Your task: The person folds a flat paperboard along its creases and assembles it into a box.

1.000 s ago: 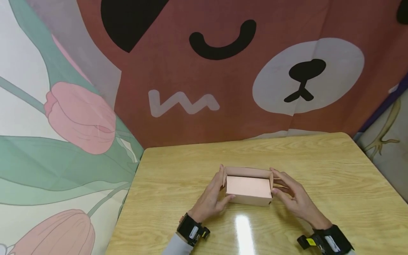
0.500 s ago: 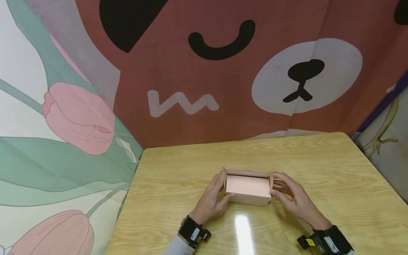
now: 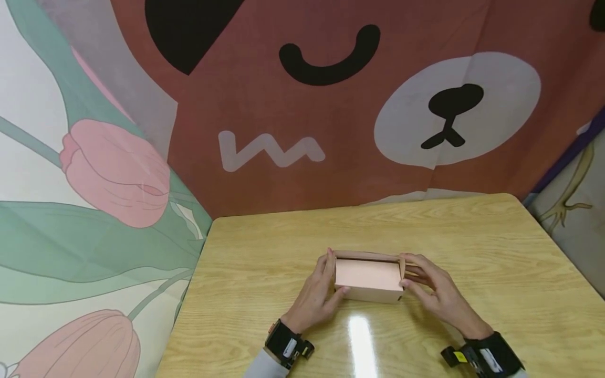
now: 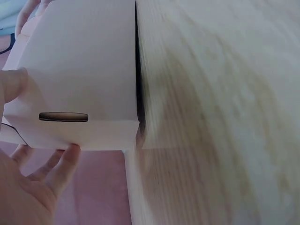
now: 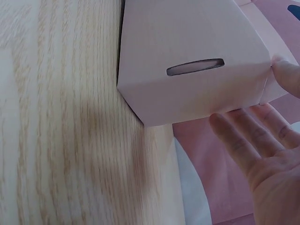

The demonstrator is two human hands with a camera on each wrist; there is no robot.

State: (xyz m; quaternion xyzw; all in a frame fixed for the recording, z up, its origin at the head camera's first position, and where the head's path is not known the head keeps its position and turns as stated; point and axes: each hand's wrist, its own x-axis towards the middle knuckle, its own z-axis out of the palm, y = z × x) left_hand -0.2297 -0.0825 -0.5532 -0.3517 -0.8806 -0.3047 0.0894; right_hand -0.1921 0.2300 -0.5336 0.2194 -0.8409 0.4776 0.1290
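Note:
A small pinkish-tan cardboard box (image 3: 368,295) stands on the table. Along its back edge a flap (image 3: 366,256) rises and leans forward, and a pale panel (image 3: 367,273) lies behind the front wall. The left hand (image 3: 309,299) grips the box's left end, thumb at the top front edge and fingers along the side and back corner. At the opposite end, the right hand (image 3: 437,291) holds the right side flap (image 3: 402,268) and corner between thumb and fingers. Each wrist view shows a slot near a lower corner of the box, with fingertips touching its end wall.
The box rests on a light wood-grain table (image 3: 264,252) with a bright light reflection in front. A reddish-brown cloth (image 3: 264,189) with a bear face hangs behind the table, and a flower-patterned cloth (image 3: 118,178) hangs at left.
The box's back flap has tipped forward and looks narrower than a second ago. Both hands stay at the box's ends, with only slight shifts of the left fingers.

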